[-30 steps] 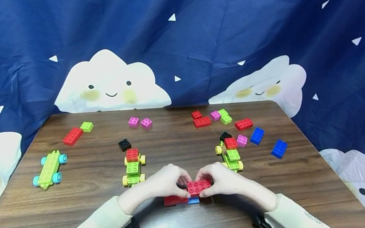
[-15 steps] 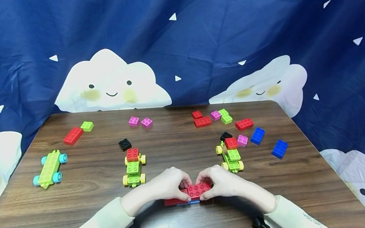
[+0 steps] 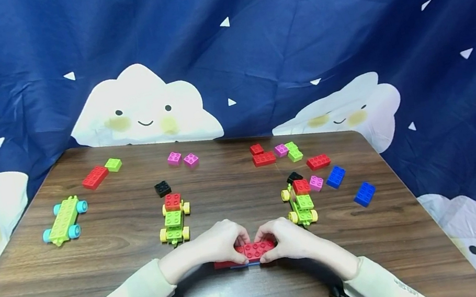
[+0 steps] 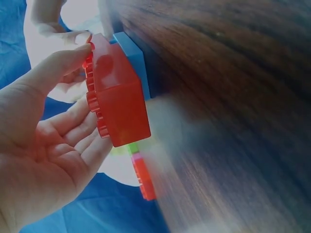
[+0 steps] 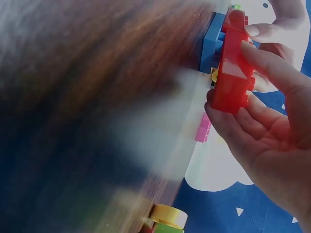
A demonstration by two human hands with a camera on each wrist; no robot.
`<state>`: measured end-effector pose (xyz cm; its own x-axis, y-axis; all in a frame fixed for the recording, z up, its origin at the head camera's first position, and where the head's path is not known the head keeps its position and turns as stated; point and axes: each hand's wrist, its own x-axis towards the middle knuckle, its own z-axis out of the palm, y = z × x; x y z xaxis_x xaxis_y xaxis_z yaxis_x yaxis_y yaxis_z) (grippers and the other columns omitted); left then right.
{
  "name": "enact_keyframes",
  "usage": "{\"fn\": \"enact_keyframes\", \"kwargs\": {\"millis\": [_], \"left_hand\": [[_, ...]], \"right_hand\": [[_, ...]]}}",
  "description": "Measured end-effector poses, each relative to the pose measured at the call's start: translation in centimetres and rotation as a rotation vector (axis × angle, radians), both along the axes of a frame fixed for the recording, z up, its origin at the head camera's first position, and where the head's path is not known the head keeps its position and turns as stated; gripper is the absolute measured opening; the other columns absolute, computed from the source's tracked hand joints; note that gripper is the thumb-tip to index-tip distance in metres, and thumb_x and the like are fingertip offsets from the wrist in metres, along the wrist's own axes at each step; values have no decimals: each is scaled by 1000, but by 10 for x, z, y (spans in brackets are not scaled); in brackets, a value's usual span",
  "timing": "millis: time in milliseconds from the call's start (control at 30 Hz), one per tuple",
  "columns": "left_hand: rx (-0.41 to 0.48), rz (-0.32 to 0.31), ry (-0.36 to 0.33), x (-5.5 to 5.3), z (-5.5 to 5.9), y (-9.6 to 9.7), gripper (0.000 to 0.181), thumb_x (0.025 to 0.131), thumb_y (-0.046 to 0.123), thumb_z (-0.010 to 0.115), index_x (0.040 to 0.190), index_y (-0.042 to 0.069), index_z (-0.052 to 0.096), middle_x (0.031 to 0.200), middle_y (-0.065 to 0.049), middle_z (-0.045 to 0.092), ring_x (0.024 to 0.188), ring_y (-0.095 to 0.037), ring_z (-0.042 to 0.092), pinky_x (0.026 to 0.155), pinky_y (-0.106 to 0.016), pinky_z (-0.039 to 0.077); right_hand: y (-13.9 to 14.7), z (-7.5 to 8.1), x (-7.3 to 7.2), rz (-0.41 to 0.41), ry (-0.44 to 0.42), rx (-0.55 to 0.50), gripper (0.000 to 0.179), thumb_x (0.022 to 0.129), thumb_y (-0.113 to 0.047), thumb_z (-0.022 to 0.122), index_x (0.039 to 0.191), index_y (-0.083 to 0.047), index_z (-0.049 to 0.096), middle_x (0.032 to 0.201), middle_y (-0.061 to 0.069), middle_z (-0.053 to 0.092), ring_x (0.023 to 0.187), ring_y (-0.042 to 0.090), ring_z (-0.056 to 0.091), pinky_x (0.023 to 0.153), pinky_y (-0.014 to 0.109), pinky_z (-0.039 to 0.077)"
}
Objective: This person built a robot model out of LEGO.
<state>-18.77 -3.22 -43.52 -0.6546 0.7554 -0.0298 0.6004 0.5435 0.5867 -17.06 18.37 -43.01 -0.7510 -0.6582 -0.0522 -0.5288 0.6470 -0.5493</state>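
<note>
Two red eight-stud bricks sit end to end over a blue brick [image 4: 133,58], which shows beneath them in both wrist views. My right hand [image 3: 288,238] pinches the right red brick [image 5: 233,73], thumb on its near side and fingers behind. With thumb in front and fingers at the back, my left hand [image 3: 222,242] grips the bricks near their seam. The left red brick [image 4: 121,104] sticks out past the blue one toward the left. Both hands' fingertips nearly meet at the middle in the head view, covering part of the bricks.
Beyond the hands stand two brick cars with yellow wheels, a left car [image 3: 174,219] and a right car [image 3: 302,202]. A green wheeled base [image 3: 65,220] lies at far left. Blue bricks [image 3: 364,193] and several red, pink, green and black bricks are scattered toward the back.
The right red brick has come down onto the blue brick, now level with the left red brick. Both hands have moved down slightly with it, keeping their hold.
</note>
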Motion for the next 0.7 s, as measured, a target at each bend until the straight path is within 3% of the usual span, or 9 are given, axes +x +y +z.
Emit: {"fn": "enact_keyframes", "kwargs": {"millis": [700], "left_hand": [[16,35,-33,1,-1,0,26,68,19,86,86,9,70,75,4,70,71,-4,60,65,-17,47]], "right_hand": [[-3,3,0,16,-2,5,27,73,-25,85,94,-11,74,78,-10,66,68,0,47,61,15,40]]}}
